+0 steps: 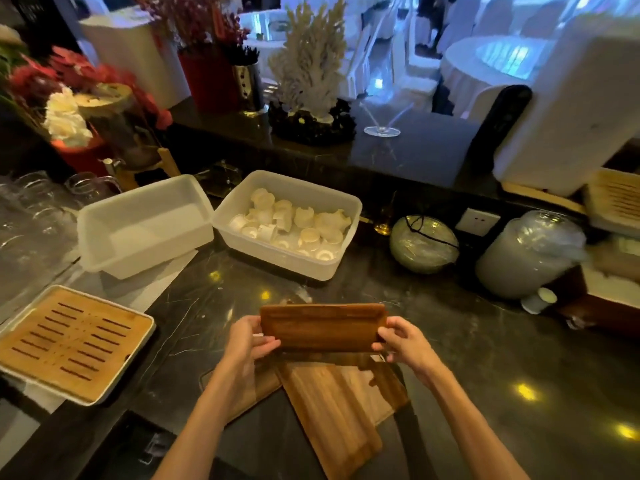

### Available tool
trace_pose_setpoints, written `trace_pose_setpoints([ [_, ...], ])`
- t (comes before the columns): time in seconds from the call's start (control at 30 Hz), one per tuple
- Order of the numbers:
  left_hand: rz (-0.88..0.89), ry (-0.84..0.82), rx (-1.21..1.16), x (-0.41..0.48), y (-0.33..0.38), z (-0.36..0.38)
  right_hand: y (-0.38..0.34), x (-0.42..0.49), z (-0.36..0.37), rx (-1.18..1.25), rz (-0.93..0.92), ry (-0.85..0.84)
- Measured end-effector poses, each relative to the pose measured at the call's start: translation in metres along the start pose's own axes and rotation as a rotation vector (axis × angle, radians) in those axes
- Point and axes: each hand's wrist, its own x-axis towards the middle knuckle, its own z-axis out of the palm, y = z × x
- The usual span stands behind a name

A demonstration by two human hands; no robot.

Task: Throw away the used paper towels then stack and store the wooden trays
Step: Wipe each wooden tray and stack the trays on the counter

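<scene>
Holding one dark wooden tray [322, 326] by its short ends, I have it tipped up on its long edge above the desk [485, 358], its rectangular, streaky-grained face turned toward me. My left hand [247, 341] pinches the left end, thumb in front and fingers [266, 348] curled behind; my right hand [403, 339] pinches the right end the same way. Under it, two more wooden trays lie flat on the black marbled desk: a lighter one [332, 410] with long grooves, angled toward me, overlapping another [256, 389] that my left forearm mostly hides. That makes three I can count. Left of me sits one slatted bamboo tray [72, 344] in a pale frame. Farther back stand two translucent plastic tubs, one [142, 226] holding nothing I can see, the other [287, 223] filled with small white cups.
</scene>
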Motion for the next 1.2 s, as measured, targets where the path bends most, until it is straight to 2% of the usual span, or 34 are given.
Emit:
trace_pose_setpoints([
  [0.17,-0.014,-0.093,-0.064,-0.009,-0.021,0.026,0.029,-0.05,-0.031,0.202,-0.111,0.076],
  [0.33,-0.047,-0.212,0.059,-0.017,-0.039,0.045,0.043,-0.084,-0.06,0.465,-0.105,0.201],
  [0.37,-0.048,-0.223,0.095,-0.019,-0.042,0.05,0.044,-0.091,-0.064,0.42,-0.114,0.226],
  [0.5,-0.092,-0.293,0.216,-0.036,-0.051,0.077,0.064,-0.113,-0.082,-0.008,-0.167,0.382],
  [0.57,-0.098,-0.327,0.295,-0.044,-0.06,0.093,0.078,-0.124,-0.094,0.01,-0.14,0.469],
  [0.7,-0.109,-0.384,0.437,-0.068,-0.093,0.133,0.103,-0.158,-0.122,0.207,0.013,0.614],
  [0.87,0.061,-0.282,0.654,-0.104,-0.159,0.188,0.14,-0.207,-0.161,0.208,0.11,0.726],
  [1.0,0.161,-0.3,0.82,-0.14,-0.219,0.241,0.182,-0.244,-0.22,0.153,0.19,0.795],
  [1.2,0.227,-0.225,0.969,-0.202,-0.301,0.326,0.253,-0.293,-0.331,-0.006,0.211,0.805],
])
